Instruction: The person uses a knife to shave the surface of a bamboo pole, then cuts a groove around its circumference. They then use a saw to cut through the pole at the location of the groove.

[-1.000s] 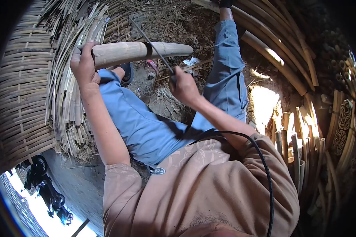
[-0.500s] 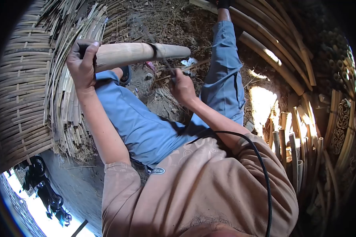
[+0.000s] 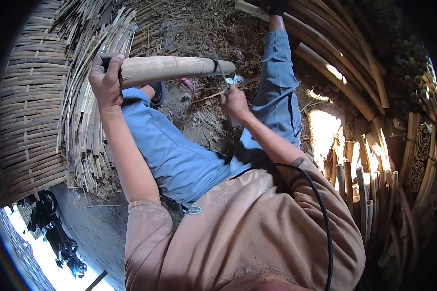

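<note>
My left hand [image 3: 107, 80] is closed around the near end of a thick, pale length of bamboo [image 3: 167, 68], its thumb on top. The bamboo lies nearly level, its narrower end pointing right above my outstretched legs. In my right hand [image 3: 235, 103] is the handle of a thin knife [image 3: 221, 69]. Its dark, slightly blurred blade crosses the bamboo close to the right end. Whether the edge is cutting in cannot be made out.
A woven bamboo panel [image 3: 31, 106] and a bundle of split strips [image 3: 87, 126] stand at the left. Bamboo poles [image 3: 335, 72] lie at upper right, with upright pieces [image 3: 366, 189] below them. A black cable [image 3: 325, 218] crosses my shirt. Motorbikes [image 3: 60, 237] show at lower left.
My right hand and the knife have moved right along the bamboo, from past its middle to near its right end. My left hand keeps its hold, slightly lower and further right in view.
</note>
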A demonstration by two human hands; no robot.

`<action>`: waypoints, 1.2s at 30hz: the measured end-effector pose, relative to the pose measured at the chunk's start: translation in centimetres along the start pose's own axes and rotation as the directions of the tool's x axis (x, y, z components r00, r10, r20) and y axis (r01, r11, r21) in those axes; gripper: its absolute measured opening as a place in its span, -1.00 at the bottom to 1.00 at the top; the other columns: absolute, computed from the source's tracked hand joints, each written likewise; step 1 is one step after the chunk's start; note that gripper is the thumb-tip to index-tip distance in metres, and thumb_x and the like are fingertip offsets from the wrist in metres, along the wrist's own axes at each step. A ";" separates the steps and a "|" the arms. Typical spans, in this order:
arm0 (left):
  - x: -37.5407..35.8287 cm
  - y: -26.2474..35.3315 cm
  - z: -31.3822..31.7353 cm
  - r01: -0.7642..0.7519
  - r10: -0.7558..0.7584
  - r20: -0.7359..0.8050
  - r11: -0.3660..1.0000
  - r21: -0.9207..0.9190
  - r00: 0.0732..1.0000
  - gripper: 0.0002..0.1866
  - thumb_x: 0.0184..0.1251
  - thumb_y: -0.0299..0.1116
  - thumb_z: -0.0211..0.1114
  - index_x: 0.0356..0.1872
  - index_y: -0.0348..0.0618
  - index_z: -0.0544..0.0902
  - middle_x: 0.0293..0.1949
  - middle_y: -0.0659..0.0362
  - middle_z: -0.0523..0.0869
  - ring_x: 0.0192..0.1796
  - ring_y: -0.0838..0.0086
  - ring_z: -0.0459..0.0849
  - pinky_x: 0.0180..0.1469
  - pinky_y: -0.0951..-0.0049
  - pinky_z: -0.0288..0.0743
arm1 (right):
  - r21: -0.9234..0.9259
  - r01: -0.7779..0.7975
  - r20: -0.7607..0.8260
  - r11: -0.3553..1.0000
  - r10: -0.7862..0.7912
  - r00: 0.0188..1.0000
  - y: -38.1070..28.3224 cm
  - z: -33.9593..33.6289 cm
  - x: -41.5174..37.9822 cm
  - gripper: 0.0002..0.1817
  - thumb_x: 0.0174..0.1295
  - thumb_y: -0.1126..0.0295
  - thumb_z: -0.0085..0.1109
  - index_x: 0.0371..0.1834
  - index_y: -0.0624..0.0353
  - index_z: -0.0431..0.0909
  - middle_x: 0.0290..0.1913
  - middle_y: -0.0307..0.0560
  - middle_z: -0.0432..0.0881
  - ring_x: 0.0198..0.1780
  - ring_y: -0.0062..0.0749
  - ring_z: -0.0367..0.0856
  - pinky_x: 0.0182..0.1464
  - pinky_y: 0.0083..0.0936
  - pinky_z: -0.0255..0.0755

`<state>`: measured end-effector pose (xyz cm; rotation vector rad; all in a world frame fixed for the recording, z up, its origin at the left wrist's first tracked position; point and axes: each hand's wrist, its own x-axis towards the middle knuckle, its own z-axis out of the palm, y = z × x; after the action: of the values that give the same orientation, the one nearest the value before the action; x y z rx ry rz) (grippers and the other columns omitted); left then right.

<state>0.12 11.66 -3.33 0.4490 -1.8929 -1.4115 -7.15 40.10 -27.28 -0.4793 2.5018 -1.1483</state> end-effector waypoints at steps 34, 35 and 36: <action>0.5 1.0 2.2 0.059 -0.064 -0.070 0.996 -0.064 0.995 -0.84 0.23 -0.41 0.51 -0.37 -0.17 0.65 -0.44 0.31 0.65 -0.40 0.65 0.52 -0.26 0.61 0.38 | 0.162 0.142 -0.041 0.976 -0.137 0.990 -3.3 -0.1 -2.6 -0.67 0.19 0.42 0.32 -0.08 0.27 0.40 -0.35 0.35 0.67 -0.23 0.41 0.66 -0.11 0.15 0.54; 0.6 1.0 2.1 0.060 -0.066 -0.084 0.995 -0.077 0.994 -0.84 0.23 -0.41 0.51 -0.37 -0.17 0.65 -0.43 0.30 0.66 -0.39 0.65 0.53 -0.25 0.61 0.38 | 0.135 0.108 -0.069 0.985 -0.099 0.993 -1.7 1.1 -0.6 -0.67 0.19 0.41 0.32 -0.07 0.27 0.41 -0.32 0.36 0.68 -0.21 0.40 0.67 -0.11 0.13 0.55; 0.5 0.9 2.0 0.067 -0.075 -0.095 0.994 -0.089 0.993 -0.84 0.23 -0.41 0.51 -0.37 -0.17 0.65 -0.42 0.29 0.67 -0.38 0.65 0.53 -0.24 0.62 0.38 | 0.073 0.141 -0.085 0.987 -0.135 0.987 -0.2 1.8 1.5 -0.68 0.21 0.39 0.31 -0.08 0.28 0.43 -0.28 0.40 0.69 -0.16 0.38 0.68 -0.10 0.11 0.56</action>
<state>-1.55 13.02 -2.65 0.5386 -1.7463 -1.4833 -7.64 38.18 -28.43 -0.6042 2.5121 -1.3381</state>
